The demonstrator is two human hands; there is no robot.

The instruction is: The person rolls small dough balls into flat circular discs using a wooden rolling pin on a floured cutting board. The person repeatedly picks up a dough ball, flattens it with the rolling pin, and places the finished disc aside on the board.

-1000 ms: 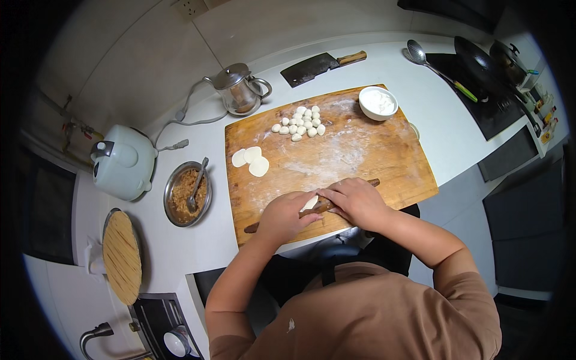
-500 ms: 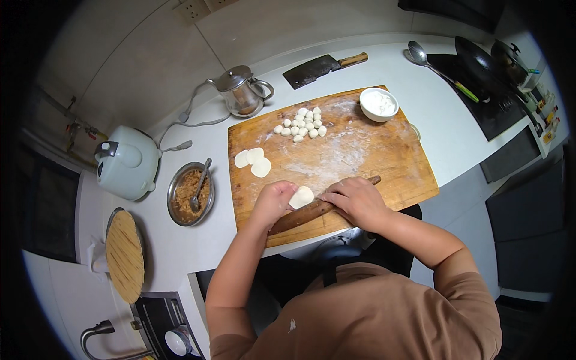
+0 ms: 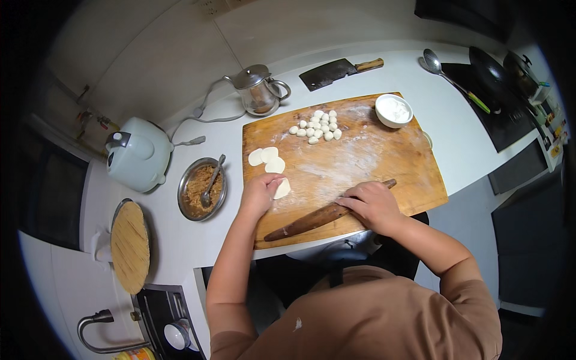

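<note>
My left hand (image 3: 260, 193) pinches the edge of a round dough wrapper (image 3: 282, 189) above the left part of a floured wooden board (image 3: 414, 174). Just beyond it lie three flat dough wrappers (image 3: 275, 165), partly overlapping. My right hand (image 3: 373, 206) is wrapped over the right part of a dark, tapered rolling pin (image 3: 312, 220), which lies slantwise along the board's near edge. Several small dough balls (image 3: 324, 126) are clustered toward the board's far side. A white bowl of flour (image 3: 394, 111) stands at the far right corner.
Left of the board are a metal bowl of filling (image 3: 187, 201) with a spoon, a rice cooker (image 3: 141, 156) and a round tray (image 3: 131, 249). Beyond it are a metal kettle (image 3: 259, 96) and cleaver (image 3: 329, 74). A skimmer (image 3: 450, 78) rests by the hob; a faucet (image 3: 103, 316) is lower left.
My left hand has carried the wrapper leftward off the rolling pin, toward the three flat ones. My right hand stays on the pin. The whole view has shifted slightly.
</note>
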